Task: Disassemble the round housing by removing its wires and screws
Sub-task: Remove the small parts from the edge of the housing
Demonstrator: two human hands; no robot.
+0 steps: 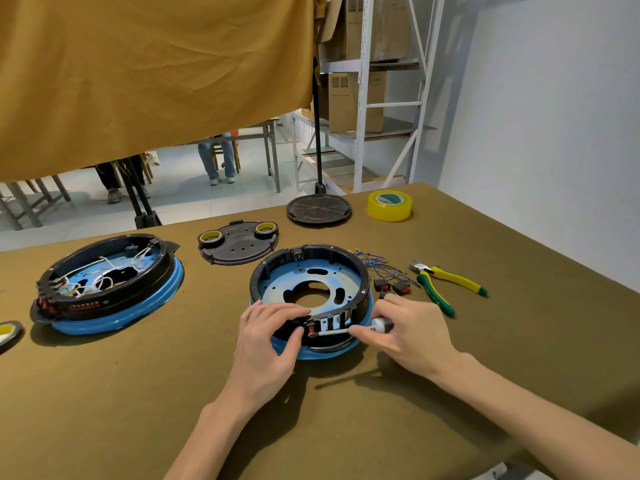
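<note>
Presently, on the olive cloth worktop (346,427): two round housings, black plastic walls on blue rims. The near round housing (310,296), mid-worktop, shows a bare blue perforated metal plate; the left hand (268,336) grips its front wall, the right hand (407,332) holds a small screwdriver (349,330) (grey handle, shaft level) against that wall. The second housing (110,282), far left, contains white wires. Also: loose blue wires (377,266), small black switches (391,287), one pair of yellow-green pliers (446,284), two black round covers, one yellow tape roll (389,205).
</note>
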